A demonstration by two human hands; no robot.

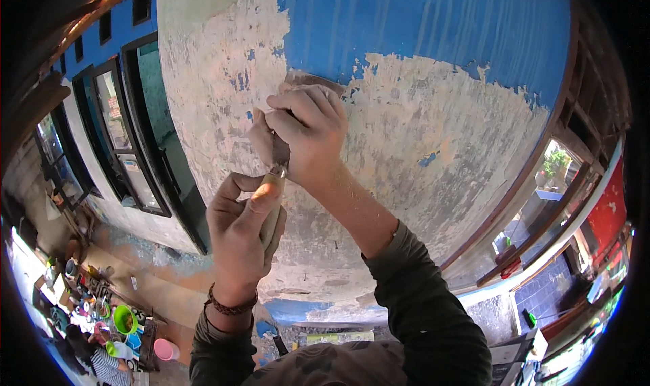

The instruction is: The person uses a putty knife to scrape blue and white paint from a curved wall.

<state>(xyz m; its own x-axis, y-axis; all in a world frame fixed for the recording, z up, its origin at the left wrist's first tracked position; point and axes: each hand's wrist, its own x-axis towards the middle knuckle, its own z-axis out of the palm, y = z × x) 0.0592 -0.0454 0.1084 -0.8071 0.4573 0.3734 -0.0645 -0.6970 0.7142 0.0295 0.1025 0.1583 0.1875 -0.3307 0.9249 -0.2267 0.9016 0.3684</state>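
Both of my hands are on a scraper with a wide metal blade and a pale wooden handle. My left hand is closed around the handle, its thumb lying along the upper end. Higher up, my right hand has its fingers curled over the scraper and hides most of the blade. The blade's far edge meets the wall at the border of the blue paint. Around and below it the wall shows rough, mottled grey-white, with small blue flakes left on it.
Left of the wall stands a dark-framed doorway with windows beyond. At the lower left are a person in a striped top, a green basin, a pink bucket and crowded household items. Wood-framed openings line the right.
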